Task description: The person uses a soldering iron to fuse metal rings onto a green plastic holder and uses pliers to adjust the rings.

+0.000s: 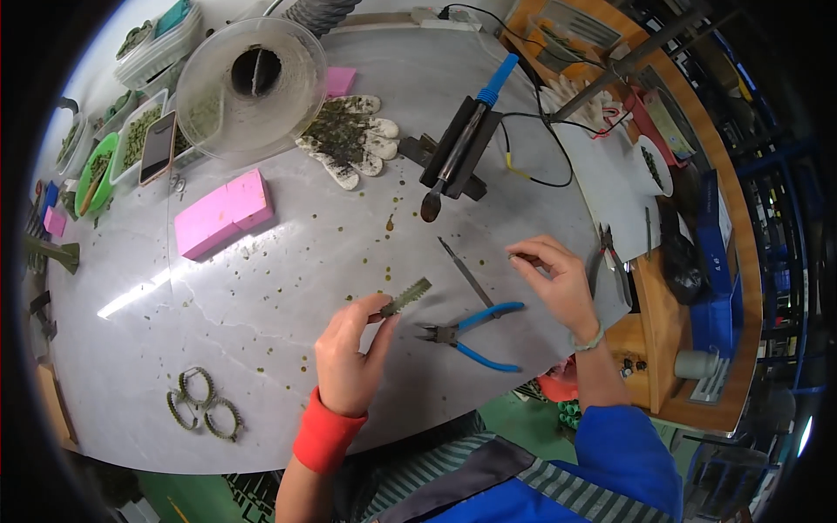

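Note:
My left hand (350, 353), with a red wristband, pinches a flat greenish toothed strip (408, 293) held upward at the lower middle. My right hand (554, 279) is raised at the right, thumb and fingers pinched around a tiny piece that I cannot make out. Between my hands lie blue-handled pliers (488, 357) and a thin file-like metal tool (466, 275). Three greenish toothed rings (209, 397) lie at the lower left. A clamped tool (466, 139) with a blue handle stands at the upper middle.
Pink blocks (222, 213), a stained glove (353, 139), a clear round basin (200, 105) and tubs of green pieces (135, 148) line the back left. Pliers (610, 253), cords, a white bowl (654, 166) and a wooden bench edge (741, 349) are at the right.

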The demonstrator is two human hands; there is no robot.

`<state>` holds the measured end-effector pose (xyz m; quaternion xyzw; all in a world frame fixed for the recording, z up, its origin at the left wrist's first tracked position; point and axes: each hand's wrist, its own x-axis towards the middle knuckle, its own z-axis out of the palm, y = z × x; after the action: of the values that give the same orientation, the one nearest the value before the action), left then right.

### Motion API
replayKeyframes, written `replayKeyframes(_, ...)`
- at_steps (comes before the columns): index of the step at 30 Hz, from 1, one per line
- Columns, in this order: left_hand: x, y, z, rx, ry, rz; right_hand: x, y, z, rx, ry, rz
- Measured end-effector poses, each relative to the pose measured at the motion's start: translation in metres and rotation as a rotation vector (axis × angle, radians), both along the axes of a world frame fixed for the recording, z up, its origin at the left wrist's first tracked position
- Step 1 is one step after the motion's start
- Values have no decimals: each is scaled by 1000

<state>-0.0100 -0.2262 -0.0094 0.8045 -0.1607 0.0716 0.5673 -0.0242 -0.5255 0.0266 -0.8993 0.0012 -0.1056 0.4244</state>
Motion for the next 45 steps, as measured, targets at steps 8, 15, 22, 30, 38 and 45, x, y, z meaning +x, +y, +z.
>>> replayKeyframes(8, 9, -3, -1, 7, 21, -28, 10, 13, -4, 316, 230, -47)
replayKeyframes(15, -9, 25, 10, 193, -114, 146, -6, 14, -15, 23, 297, -25)
replayKeyframes(22, -120, 160, 79, 160, 646, -489, -89, 45, 46, 19, 702, 937)
replayKeyframes(30, -253, 166, 16, 637, 571, -101, -162, 92, -54, -65, 680, 806)
replayKeyframes(38, -276, 149, -17, 877, 213, 2, -174, 142, -76, -370, 382, 818)
replayKeyframes(45, -288, 163, -14, 756, 178, 35, -186, 156, -75, -361, 169, 819)
